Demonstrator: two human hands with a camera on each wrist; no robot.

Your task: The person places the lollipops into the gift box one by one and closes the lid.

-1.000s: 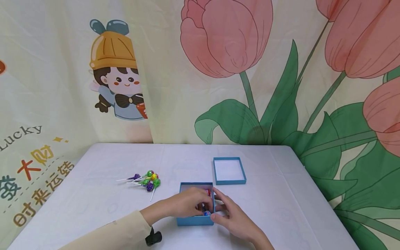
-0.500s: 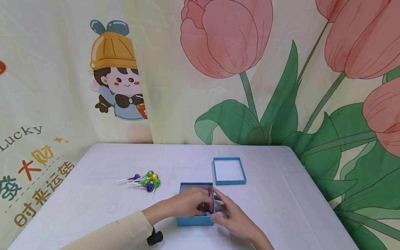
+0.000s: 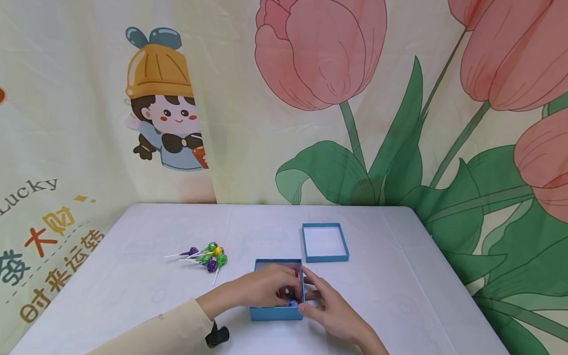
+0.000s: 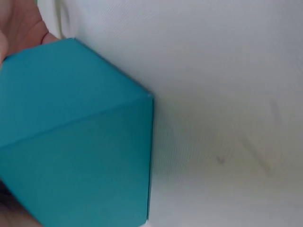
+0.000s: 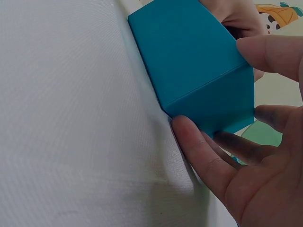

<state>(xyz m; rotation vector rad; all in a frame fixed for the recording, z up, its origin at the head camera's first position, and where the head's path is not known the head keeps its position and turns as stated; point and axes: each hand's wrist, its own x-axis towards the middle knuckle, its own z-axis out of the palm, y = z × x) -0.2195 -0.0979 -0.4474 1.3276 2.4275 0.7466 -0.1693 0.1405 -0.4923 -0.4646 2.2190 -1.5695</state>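
Note:
A blue open-topped box (image 3: 276, 314) stands near the table's front. My left hand (image 3: 266, 286) reaches over its left wall, with bent fingers down inside. Beside those fingers shows a shiny blue wrapped piece (image 3: 293, 303), and something red (image 3: 296, 272) peeks out behind them. I cannot tell whether the left hand holds anything. Extended fingers of my right hand (image 3: 330, 308) lie against the box's right side, the thumb at its near right corner. In the right wrist view the right fingertips (image 5: 182, 125) touch the blue wall; the left wrist view is mostly box wall (image 4: 80, 165).
Several wrapped lollipops (image 3: 213, 265), purple, green and yellow, lie in a loose pile left of the box. A blue-edged lid (image 3: 326, 259) lies inside up, behind and to the right. The table (image 3: 390, 296) has a white cloth; a printed curtain (image 3: 239, 123) hangs behind.
Barely anything differs: the left fingers shift slightly inside the box. The right hand, box, lid and lollipop pile stay in place.

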